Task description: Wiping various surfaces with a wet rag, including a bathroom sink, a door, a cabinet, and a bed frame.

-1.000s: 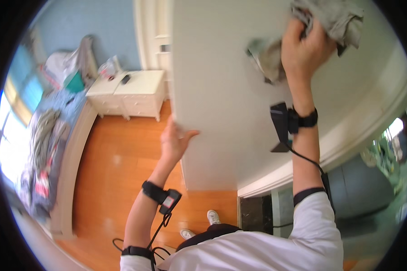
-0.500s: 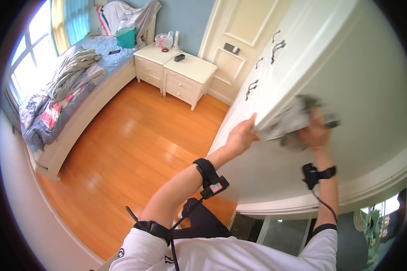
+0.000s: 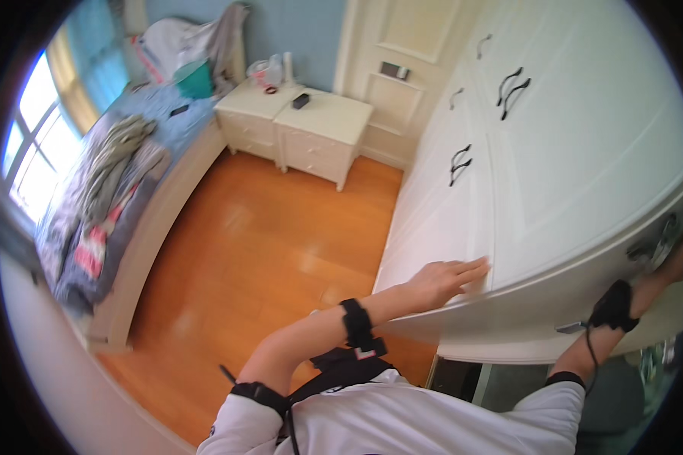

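My left hand [image 3: 449, 283] lies on the white wardrobe's [image 3: 577, 197] front, close to its near edge. The fingers stretch out to the right, holding nothing. At the far right, my right hand [image 3: 677, 265] reaches along the wardrobe's side panel, partly cut off by the dark rim of the picture. A crumpled grey cloth [image 3: 660, 241] shows at that hand against the panel; the fingertips are hard to make out. Black straps with small devices sit round both wrists.
Dark curved handles [image 3: 514, 92] stick out from the wardrobe doors. Two white nightstands [image 3: 322, 117] stand by the far wall. On the left is a bed [image 3: 167, 182] with rumpled bedding. Orange wooden floor [image 3: 281, 243] lies between bed and wardrobe. A dark grey rounded thing [image 3: 611, 394] is at lower right.
My right hand has moved right with the cloth, towards the far end of the side panel. My left hand went from the panel's edge onto the wardrobe front. The view has turned rightward.
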`<move>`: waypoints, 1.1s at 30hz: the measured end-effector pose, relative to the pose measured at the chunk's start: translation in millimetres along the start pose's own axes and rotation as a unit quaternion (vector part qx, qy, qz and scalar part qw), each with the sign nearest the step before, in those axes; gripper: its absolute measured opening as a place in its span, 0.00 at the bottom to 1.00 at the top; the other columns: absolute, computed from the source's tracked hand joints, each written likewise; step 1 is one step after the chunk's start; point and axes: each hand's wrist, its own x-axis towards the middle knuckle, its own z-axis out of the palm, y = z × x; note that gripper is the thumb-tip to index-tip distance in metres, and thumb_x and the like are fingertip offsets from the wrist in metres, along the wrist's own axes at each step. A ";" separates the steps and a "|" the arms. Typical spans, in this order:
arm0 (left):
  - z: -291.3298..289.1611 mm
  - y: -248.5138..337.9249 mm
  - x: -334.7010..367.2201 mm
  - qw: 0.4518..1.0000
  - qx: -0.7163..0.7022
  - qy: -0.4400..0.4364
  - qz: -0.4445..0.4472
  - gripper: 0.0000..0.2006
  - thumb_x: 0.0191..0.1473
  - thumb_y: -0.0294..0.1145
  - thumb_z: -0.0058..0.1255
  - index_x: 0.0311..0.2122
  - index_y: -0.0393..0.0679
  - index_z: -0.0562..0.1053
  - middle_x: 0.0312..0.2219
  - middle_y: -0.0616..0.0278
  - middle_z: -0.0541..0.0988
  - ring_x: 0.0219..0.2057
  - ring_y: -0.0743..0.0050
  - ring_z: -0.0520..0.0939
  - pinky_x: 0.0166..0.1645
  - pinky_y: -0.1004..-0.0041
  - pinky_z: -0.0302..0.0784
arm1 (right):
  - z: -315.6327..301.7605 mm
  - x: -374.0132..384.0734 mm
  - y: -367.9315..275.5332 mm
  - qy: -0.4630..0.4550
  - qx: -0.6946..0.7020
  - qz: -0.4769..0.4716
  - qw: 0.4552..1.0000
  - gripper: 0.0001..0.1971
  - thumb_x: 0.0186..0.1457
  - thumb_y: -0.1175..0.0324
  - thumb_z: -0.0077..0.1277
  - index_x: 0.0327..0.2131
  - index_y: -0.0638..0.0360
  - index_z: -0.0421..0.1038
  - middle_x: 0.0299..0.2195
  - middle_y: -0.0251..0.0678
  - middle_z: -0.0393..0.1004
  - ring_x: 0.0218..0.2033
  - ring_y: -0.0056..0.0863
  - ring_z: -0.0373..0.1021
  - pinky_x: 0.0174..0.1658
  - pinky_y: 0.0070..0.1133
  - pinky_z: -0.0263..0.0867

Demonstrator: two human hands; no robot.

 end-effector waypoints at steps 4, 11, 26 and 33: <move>-23.4 -71.3 -30.7 0.972 0.051 -0.228 0.022 0.25 0.43 0.30 0.53 0.50 0.48 0.64 0.52 0.59 0.64 0.43 0.61 0.73 0.37 0.66 0.72 | -5.3 -106.0 21.6 -0.065 -0.378 -0.548 0.743 0.24 0.52 0.61 0.42 0.49 0.69 0.61 0.49 0.46 0.64 0.51 0.38 0.60 0.55 0.27 0.52; -76.1 -187.9 -110.5 0.904 0.022 -0.381 -0.193 0.16 0.43 0.33 0.53 0.41 0.47 0.73 0.36 0.55 0.75 0.39 0.59 0.75 0.40 0.64 0.71 | -97.7 -234.2 74.4 -0.225 -0.493 -0.323 0.776 0.24 0.49 0.61 0.48 0.47 0.68 0.63 0.47 0.47 0.65 0.48 0.41 0.63 0.50 0.29 0.58; -244.0 -442.0 -339.5 0.870 -0.024 -0.209 -0.445 0.18 0.44 0.44 0.52 0.35 0.39 0.73 0.28 0.49 0.76 0.31 0.54 0.77 0.36 0.66 0.72 | 192.8 -195.3 105.4 0.004 -0.734 -0.388 0.558 0.08 0.43 0.73 0.45 0.29 0.64 0.69 0.46 0.44 0.64 0.45 0.44 0.62 0.43 0.34 0.63; -431.3 -522.1 -522.1 0.690 0.225 -0.278 -0.630 0.12 0.45 0.36 0.44 0.28 0.38 0.75 0.27 0.49 0.77 0.31 0.50 0.78 0.34 0.60 0.74 | 260.9 -199.2 256.9 -0.248 -0.815 -0.241 0.465 0.12 0.48 0.72 0.42 0.39 0.52 0.67 0.48 0.42 0.63 0.48 0.39 0.62 0.50 0.42 0.52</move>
